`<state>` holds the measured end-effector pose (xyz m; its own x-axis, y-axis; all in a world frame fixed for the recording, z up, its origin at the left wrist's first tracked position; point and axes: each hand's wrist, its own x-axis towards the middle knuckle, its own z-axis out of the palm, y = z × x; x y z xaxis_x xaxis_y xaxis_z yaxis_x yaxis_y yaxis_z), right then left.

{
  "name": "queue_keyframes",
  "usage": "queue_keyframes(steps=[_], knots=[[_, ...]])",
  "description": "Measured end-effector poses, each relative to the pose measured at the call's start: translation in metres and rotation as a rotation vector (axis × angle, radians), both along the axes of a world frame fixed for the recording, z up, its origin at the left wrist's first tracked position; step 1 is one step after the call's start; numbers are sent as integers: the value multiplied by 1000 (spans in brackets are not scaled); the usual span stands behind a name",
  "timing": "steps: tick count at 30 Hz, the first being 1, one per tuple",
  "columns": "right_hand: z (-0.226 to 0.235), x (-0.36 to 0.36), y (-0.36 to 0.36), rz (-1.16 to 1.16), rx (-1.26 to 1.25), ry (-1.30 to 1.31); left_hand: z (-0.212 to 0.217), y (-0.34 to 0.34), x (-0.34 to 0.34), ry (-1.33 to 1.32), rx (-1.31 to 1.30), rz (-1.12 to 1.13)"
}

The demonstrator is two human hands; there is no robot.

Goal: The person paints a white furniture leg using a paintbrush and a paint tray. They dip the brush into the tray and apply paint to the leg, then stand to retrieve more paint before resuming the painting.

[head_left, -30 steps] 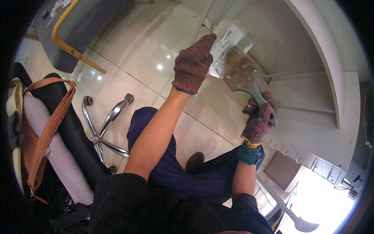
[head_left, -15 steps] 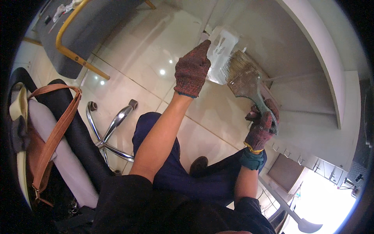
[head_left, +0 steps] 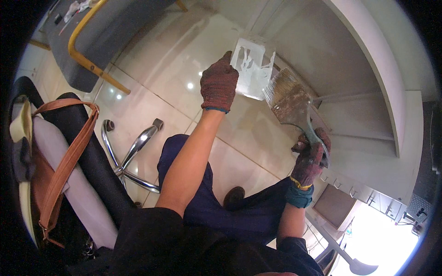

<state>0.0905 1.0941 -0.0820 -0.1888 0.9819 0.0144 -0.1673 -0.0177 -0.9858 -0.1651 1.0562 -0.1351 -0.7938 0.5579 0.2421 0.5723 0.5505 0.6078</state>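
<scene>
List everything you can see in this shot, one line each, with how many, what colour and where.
flat panel: one, clear with white smears, held up at upper middle
paintbrush: one, wide, pale bristles touching the panel's right edge
chair base: one, chrome legs with castors, on the floor at left
bag strap: one, brown, draped over a black and grey seat at far left
yellow-framed furniture: one, grey with yellow tube, upper left
floor tiles: glossy cream, under everything
shelving: white, right side
shoe: one, dark, lower middle
left hand: red-brown glove, gripping the panel
right hand: red-brown glove, gripping the paintbrush handle
</scene>
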Motion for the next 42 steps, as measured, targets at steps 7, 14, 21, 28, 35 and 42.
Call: queue_keyframes(steps=[7,14,21,28,35,42], knots=[[-2,-8,-5,131,132,-85,10,-7,-6,-206,38,7],[-5,-8,-3,132,122,-55,8,-10,-13,-270,10,28],[4,-11,17,188,-193,89,2,-19,-20,-532,284,27],[13,-30,30,190,-280,219,3,-25,-26,-593,295,141],[-7,-22,70,307,-239,332,17,-36,-33,-563,355,125],[-29,-49,89,314,-24,103,19,-37,-34,-464,300,109]])
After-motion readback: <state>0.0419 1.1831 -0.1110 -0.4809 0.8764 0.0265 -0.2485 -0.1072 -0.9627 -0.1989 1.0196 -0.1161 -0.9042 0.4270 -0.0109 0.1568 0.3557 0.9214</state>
